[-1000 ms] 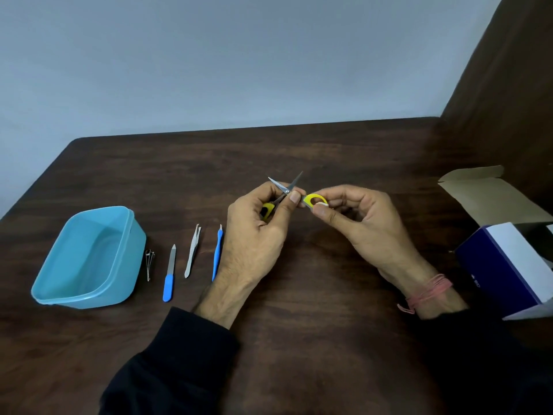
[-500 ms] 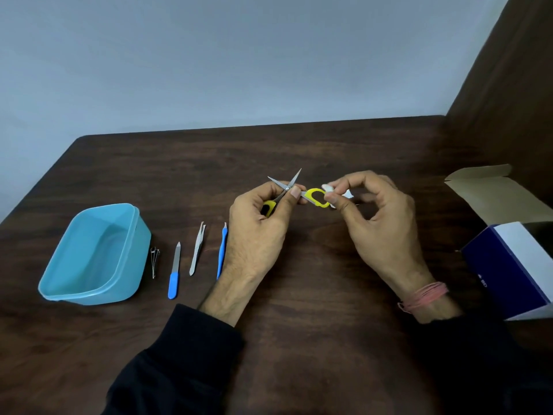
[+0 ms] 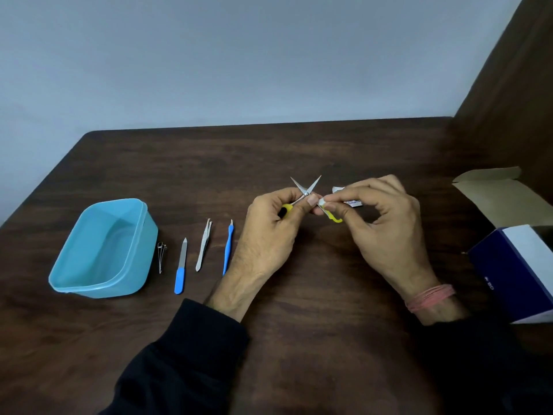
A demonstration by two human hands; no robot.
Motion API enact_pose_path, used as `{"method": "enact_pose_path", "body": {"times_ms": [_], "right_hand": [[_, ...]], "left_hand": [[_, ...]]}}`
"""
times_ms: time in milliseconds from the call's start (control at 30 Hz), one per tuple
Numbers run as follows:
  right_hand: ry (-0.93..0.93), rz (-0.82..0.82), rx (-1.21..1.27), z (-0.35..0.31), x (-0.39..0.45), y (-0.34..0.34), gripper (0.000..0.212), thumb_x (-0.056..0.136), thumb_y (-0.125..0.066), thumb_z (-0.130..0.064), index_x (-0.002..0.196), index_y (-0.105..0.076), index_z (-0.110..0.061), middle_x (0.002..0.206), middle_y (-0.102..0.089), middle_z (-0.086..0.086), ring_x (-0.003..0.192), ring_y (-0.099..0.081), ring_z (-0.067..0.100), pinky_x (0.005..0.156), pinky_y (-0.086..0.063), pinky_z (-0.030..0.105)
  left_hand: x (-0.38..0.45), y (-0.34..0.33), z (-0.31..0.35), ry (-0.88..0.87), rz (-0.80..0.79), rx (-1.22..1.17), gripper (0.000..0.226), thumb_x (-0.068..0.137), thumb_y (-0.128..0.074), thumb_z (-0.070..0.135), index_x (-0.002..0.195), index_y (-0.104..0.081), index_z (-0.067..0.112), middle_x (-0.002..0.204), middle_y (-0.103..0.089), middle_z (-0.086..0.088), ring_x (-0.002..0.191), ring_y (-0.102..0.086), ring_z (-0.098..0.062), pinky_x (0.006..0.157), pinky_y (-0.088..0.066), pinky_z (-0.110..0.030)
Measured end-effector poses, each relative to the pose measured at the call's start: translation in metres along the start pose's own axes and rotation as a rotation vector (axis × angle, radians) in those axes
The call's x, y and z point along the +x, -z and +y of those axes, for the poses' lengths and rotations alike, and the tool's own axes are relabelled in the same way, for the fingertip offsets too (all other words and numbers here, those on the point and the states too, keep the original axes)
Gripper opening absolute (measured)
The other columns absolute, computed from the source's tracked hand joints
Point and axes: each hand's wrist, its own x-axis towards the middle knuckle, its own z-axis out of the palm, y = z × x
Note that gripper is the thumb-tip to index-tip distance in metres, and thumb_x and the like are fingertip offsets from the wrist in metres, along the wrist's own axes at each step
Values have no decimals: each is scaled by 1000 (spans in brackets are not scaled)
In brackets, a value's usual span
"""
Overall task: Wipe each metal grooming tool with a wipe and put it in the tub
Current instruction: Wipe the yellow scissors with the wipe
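Small scissors [image 3: 305, 190] with yellow handles are held above the table's middle, blades spread wide and pointing away from me. My left hand [image 3: 269, 229] grips one yellow handle. My right hand [image 3: 377, 217] pinches a small white wipe [image 3: 338, 190] against the other handle. A light blue tub [image 3: 101, 250] stands at the left with nothing visible inside. Between the tub and my left hand lie a nail clipper [image 3: 161, 256], a blue-handled file [image 3: 180, 266], metal tweezers [image 3: 204, 244] and a blue-handled pusher [image 3: 228, 247].
An open box [image 3: 514, 265], dark blue and white with a brown flap, sits at the right edge of the dark wooden table [image 3: 299, 324]. A brown panel rises behind it. A grey wall backs the table.
The scissor blades have spread wider apart. My right hand has brought the white wipe onto the right handle, where before it held the handle alone. The camera has shifted slightly.
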Motion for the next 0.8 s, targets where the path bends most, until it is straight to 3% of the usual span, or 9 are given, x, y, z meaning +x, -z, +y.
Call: {"method": "enact_pose_path", "body": {"times_ms": [100,167,233,300,400,500,600,700,800], "right_hand": [[54,-38,-28,2,-1,-2,6,94,-90,-25,100,-89,-26,96,-74,-7,103,-63,23,90,-53,39],[124,-64,-78,2,-1,-2,5,95,-88,-28,101,-89,-27,97,-69,-7,103,-61,26,90,-52,47],[149,-8,-153,3,0,-1,3,98,-85,-27,100,-88,-27,96,-67,-7,101,-58,25,88,-50,50],[136,42,-169,6,1,1,2,100,-84,-23,100,-86,-23,94,-67,-5,99,-56,24,87,-50,48],[143,-12,-146,6,-1,0,2,100,-85,-20,102,-85,-19,97,-69,-4,99,-58,24,89,-50,38],[99,5,-142,6,0,-2,3,100,-84,-19,102,-84,-20,97,-68,-2,99,-58,24,87,-47,32],[90,1,-130,6,0,-1,4,99,-84,-19,102,-84,-20,97,-68,-2,98,-59,25,86,-49,34],[56,-3,-112,6,0,-3,4,99,-83,-18,102,-83,-21,97,-68,-4,97,-60,24,85,-51,38],[-36,-12,-26,11,-1,-4,5,99,-83,-16,100,-83,-21,98,-71,-7,95,-65,21,80,-57,47]], "left_hand": [[1,2,2,32,6,-10,21,111,-71,29,100,-87,20,103,-86,10,105,-78,-3,96,-56,-24],[1,3,3,65,21,-21,17,110,-73,29,104,-88,24,100,-86,9,94,-74,4,86,-51,-13],[0,2,4,73,40,-31,19,110,-73,30,99,-88,23,99,-86,10,88,-76,-5,82,-52,-17],[-1,1,5,67,59,-40,23,110,-73,29,95,-87,20,105,-86,15,98,-80,-13,88,-56,-25],[-3,1,8,71,54,-36,23,110,-73,27,94,-87,19,106,-86,16,107,-78,-2,96,-54,-19],[-3,3,8,73,32,-7,23,110,-72,30,94,-87,22,106,-86,16,105,-79,-16,100,-59,-35],[-2,2,4,65,23,5,24,111,-71,31,94,-87,22,106,-86,14,106,-80,-17,105,-58,-46],[0,2,-1,62,30,11,25,110,-71,36,94,-86,24,103,-86,8,106,-79,-33,103,-59,-53],[-1,2,0,71,47,-27,25,111,-71,32,94,-86,22,107,-86,13,109,-80,-17,109,-58,-46]]}}
